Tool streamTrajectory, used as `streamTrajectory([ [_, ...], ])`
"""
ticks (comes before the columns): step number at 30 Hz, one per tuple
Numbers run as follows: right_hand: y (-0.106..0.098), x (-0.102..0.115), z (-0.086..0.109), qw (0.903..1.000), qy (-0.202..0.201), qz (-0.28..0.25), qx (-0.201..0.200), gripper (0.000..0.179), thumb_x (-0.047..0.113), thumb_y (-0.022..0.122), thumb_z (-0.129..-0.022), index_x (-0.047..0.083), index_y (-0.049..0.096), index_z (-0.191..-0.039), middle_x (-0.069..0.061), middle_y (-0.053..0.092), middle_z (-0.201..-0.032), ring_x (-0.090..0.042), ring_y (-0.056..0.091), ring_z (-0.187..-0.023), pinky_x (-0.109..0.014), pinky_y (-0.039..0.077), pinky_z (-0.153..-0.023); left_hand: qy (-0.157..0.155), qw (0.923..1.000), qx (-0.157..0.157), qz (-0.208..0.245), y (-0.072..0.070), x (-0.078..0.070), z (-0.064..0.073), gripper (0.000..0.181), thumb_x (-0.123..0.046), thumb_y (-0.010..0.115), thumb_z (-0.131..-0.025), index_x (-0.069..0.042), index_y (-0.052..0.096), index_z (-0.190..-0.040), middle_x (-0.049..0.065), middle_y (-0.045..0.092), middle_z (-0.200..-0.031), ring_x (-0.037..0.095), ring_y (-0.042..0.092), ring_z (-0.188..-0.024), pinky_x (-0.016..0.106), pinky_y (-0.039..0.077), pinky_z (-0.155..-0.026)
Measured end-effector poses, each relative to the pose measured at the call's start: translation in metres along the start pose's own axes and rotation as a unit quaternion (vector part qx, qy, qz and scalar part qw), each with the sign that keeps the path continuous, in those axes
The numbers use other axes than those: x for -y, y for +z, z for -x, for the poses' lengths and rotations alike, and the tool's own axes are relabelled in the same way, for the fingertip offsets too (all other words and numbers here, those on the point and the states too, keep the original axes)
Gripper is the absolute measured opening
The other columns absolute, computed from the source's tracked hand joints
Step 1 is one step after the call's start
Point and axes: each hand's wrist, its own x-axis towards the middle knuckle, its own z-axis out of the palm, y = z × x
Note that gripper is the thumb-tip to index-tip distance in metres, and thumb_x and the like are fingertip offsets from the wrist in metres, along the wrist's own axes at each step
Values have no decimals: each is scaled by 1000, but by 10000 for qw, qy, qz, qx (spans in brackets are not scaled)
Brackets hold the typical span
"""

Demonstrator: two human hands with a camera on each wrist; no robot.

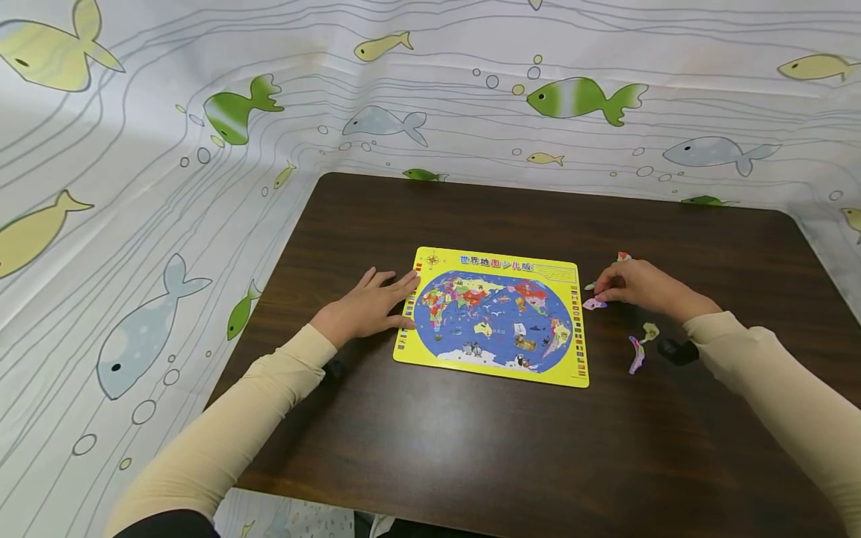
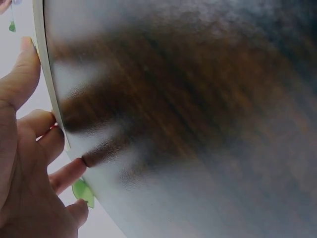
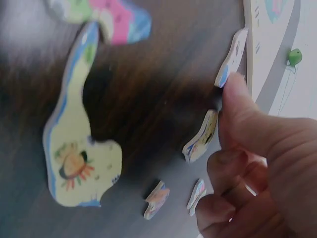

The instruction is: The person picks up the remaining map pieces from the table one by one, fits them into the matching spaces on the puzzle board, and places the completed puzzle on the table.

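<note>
A yellow world-map puzzle board (image 1: 494, 377) lies flat on the table, its blue oval map filled with coloured land shapes. My left hand (image 1: 366, 306) is spread at the board's left edge, thumb and fingertips touching it. In the left wrist view, the left hand (image 2: 34, 144) has its fingers extended along that edge. Right of the board, my right hand (image 1: 635, 288) pinches a small pink-and-white puzzle piece (image 1: 594, 304) at one end. In the right wrist view, the thumb of the right hand (image 3: 247, 134) is at the piece's (image 3: 233, 59) tip, near the board's side.
Several loose pieces lie around the right hand: a yellow one with a crab picture (image 3: 74, 163), a pink, curved one (image 1: 636, 355), a red-and-green one (image 1: 623, 256) and small ones (image 3: 157, 201). The dark wooden table (image 1: 430, 448) meets a fish-print cloth (image 1: 471, 149) behind.
</note>
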Motion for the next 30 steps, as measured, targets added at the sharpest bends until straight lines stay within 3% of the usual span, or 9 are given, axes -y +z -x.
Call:
streamTrajectory([
  [8,1,0,3,9999,108,-7,-100,20,18,76,-82,12,72,-101,-2,70,-100,-15,55,-80,-30,51,-72,-36,10000,24,3,2,1,-1,89,-63,52,-87,-24,10,-155,-6,7,-162,34,14,-147,54,0,-120],
  [22,2,17,2,9978,632,-174,17,13,12,74,-83,6,72,-93,-4,70,-88,-17,52,-73,-30,46,-66,-44,10000,-13,-6,2,3,-2,90,-65,51,-86,-25,10,-155,-7,6,-162,34,13,-147,54,-1,-120],
  [30,1,14,2,9979,619,-101,148,5,8,70,-85,7,70,-90,-4,67,-87,-17,50,-72,-31,43,-66,5,10000,22,-8,2,3,-3,89,-64,51,-86,-24,9,-155,-7,6,-162,33,13,-147,53,-1,-121],
])
